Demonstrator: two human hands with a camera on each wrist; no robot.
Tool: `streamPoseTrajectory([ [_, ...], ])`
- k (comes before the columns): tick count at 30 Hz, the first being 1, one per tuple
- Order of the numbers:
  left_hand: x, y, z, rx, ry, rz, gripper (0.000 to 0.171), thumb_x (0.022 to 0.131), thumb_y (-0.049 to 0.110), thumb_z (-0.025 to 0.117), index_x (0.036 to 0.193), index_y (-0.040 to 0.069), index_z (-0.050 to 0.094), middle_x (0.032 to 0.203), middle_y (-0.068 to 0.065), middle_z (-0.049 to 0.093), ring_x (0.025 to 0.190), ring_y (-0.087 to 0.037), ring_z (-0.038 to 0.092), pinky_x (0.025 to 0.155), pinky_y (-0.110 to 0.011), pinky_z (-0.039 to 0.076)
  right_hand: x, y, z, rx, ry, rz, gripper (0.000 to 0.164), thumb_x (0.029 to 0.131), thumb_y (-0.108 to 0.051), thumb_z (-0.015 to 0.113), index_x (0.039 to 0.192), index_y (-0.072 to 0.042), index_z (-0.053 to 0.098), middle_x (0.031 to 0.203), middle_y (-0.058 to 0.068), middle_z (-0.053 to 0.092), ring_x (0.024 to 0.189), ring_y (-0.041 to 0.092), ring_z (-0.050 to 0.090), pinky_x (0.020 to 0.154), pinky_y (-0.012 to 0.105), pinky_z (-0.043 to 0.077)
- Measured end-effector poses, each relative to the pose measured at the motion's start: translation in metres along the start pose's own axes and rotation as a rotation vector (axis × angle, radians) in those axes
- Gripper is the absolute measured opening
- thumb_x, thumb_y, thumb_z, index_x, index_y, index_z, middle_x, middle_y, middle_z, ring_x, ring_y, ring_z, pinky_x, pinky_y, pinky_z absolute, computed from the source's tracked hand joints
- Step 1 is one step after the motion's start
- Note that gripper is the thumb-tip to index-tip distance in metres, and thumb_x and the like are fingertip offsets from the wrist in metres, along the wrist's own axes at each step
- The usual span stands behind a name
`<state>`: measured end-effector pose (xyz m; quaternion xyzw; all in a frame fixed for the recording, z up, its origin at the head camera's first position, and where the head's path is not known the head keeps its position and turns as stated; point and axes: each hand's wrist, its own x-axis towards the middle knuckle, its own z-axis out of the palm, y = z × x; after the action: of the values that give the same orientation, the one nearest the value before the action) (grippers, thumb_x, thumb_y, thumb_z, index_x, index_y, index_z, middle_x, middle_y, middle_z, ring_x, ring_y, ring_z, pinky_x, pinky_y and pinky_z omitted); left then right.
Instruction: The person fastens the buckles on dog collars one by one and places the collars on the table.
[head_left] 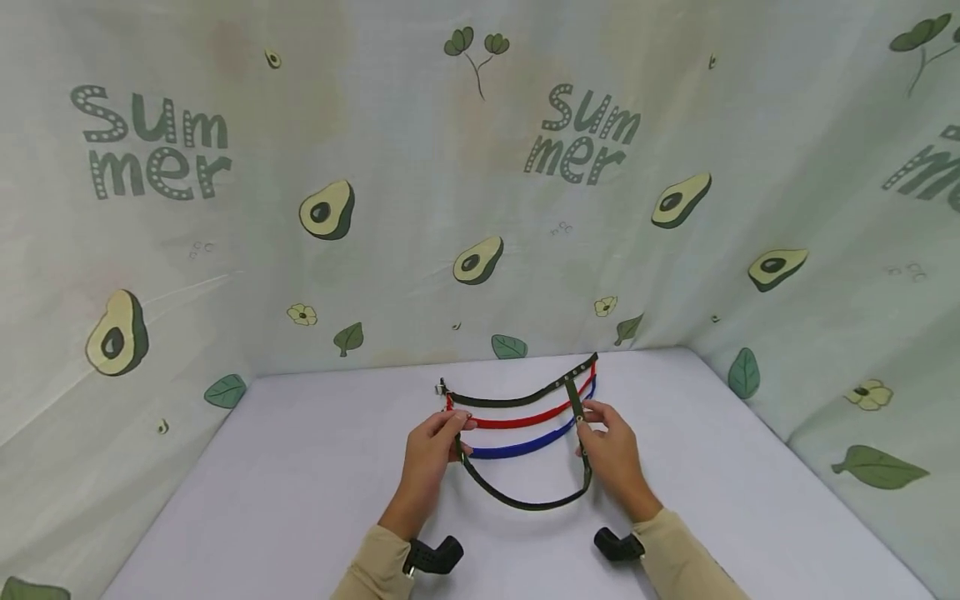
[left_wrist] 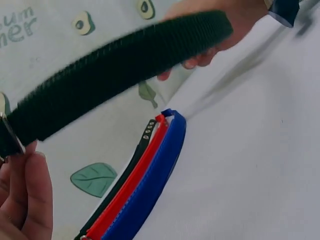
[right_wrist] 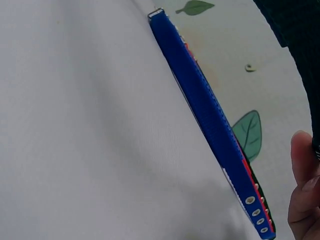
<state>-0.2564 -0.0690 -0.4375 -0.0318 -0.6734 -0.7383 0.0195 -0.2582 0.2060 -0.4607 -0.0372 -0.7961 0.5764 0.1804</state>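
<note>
Our left grip [head_left: 431, 446] pinches the green strap [left_wrist: 120, 70] near one end, close to a metal ring [left_wrist: 13, 134], and our right grip [head_left: 611, 450] pinches it near the other, with nothing but strap between finger and thumb. Its middle spans from grip to grip, sagging toward us in a wide curve, while its free tail [head_left: 573, 392] points past the right grip, away from us. Just beyond both grips, on the counter [head_left: 300, 500], the blue strap [right_wrist: 200, 100] runs nearest, then the red strap [head_left: 517, 422], then the dark strap [head_left: 487, 404], all three bowed toward us. To do this well, we judge, we should hold both grips level, so that the sag hangs evenly and without a twist. We would watch the tail most: it comes close to the dark strap, and we cannot tell whether they touch. A light pinch should do, since the strap looks supple.
</note>
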Motion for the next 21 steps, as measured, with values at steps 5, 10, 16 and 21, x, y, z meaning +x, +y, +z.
streamPoseTrajectory([
  [5,-0.001,0.001,-0.001,-0.032,0.011,-0.004,0.033,0.1,0.03,0.064,0.12,0.005,0.069,0.113,-0.016,0.071,0.076,-0.021,0.067,0.074,-0.03,0.057,-0.006,-0.001,0.005,0.029,0.037,-0.002,0.038,0.094,-0.003,0.058,0.131,0.001,0.061,0.11,0.022,0.065,0.057,0.017,0.063,0.053,0.024,0.049],
  [10,0.001,0.003,0.003,-0.033,-0.006,-0.016,0.035,0.1,0.031,0.063,0.123,0.006,0.068,0.114,-0.013,0.071,0.083,-0.022,0.069,0.075,-0.03,0.056,-0.003,0.001,0.005,0.055,0.056,-0.002,0.034,0.097,-0.004,0.056,0.13,-0.003,0.063,0.107,0.024,0.069,0.054,0.017,0.062,0.051,0.023,0.048],
  [16,0.002,0.004,0.009,-0.076,-0.055,-0.04,0.037,0.1,0.033,0.062,0.123,0.005,0.067,0.116,-0.015,0.07,0.086,-0.022,0.07,0.076,-0.03,0.056,-0.004,-0.004,0.003,0.079,0.032,0.002,0.031,0.098,-0.001,0.052,0.127,-0.004,0.061,0.103,0.02,0.073,0.051,0.019,0.058,0.049,0.024,0.045],
  [21,0.0,0.009,0.007,-0.096,-0.054,-0.026,0.038,0.102,0.033,0.059,0.124,0.002,0.065,0.117,-0.019,0.068,0.086,-0.021,0.068,0.076,-0.03,0.055,-0.014,-0.014,0.008,0.123,-0.044,-0.037,0.037,0.099,0.001,0.045,0.133,-0.007,0.057,0.103,0.02,0.071,0.052,0.021,0.055,0.048,0.026,0.044],
])
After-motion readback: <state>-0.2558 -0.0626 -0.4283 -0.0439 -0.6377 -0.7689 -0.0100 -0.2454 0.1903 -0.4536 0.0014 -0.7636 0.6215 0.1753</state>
